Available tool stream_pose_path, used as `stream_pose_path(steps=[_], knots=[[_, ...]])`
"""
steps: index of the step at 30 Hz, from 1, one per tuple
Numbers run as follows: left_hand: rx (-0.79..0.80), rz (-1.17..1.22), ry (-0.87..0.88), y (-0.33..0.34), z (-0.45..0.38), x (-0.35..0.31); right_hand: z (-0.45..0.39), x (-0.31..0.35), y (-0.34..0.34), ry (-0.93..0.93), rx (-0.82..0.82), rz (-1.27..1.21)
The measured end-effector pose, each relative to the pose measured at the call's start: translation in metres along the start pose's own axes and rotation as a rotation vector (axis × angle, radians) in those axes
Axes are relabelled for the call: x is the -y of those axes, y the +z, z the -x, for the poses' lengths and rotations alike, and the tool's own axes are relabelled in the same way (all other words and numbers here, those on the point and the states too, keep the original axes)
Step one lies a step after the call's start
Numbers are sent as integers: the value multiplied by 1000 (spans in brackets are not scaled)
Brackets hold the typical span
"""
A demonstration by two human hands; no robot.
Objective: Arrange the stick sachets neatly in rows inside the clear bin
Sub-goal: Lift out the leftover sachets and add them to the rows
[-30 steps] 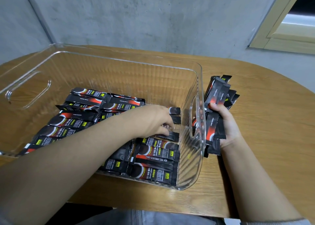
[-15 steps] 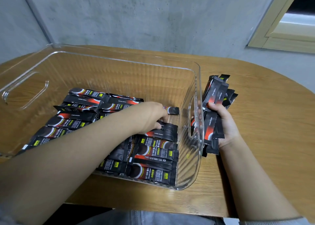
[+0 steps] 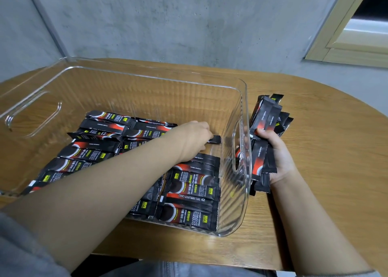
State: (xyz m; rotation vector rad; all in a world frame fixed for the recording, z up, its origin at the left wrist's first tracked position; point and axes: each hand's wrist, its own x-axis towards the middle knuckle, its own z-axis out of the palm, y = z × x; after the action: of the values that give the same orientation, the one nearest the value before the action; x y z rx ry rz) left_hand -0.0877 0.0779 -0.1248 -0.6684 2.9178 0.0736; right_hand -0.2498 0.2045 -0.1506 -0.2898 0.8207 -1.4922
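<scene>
I see left hand [image 3: 194, 139] inside clear bin [image 3: 244, 117], fingers closed on one sachet [image 3: 215, 139], laying it at 12 o'clock end of right row [image 3: 192, 189]. Right hand [image 3: 277, 157], at 3 o'clock outside bin on desk [image 3: 327, 171], clenched round reserve bundle [image 3: 265, 129], likely feeding stock.

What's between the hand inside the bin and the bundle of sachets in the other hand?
The head view shows only the clear bin's right wall, with its handle cutout.

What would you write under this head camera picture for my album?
Left hand lays a sachet in the clear bin; right hand holds more.
</scene>
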Motion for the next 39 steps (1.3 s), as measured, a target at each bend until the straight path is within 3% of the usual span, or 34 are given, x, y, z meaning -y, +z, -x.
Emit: stream_pose_path(steps=[8,11,14,19,30,34,37,39], knots=[[134,136,-2,-13,15,-3,-3,0,-1,2,16,18],[13,244,-9,-23,23,7,-2,0,-2,14,22,10],[-141,222,-67,-32,32,32,-2,0,-2,12,18,7],[8,78,-81,-20,42,51,-3,-1,-2,-3,8,5],[-41,-153,92,-11,12,21,-2,-1,-2,8,-1,0],[-87,12,71,-14,20,26,-5,-1,-4,13,24,-5],[-191,162,-26,-27,37,47,-5,0,-5,16,11,-4],[-179,176,-88,-34,53,64,-5,-1,-5,21,10,-6]])
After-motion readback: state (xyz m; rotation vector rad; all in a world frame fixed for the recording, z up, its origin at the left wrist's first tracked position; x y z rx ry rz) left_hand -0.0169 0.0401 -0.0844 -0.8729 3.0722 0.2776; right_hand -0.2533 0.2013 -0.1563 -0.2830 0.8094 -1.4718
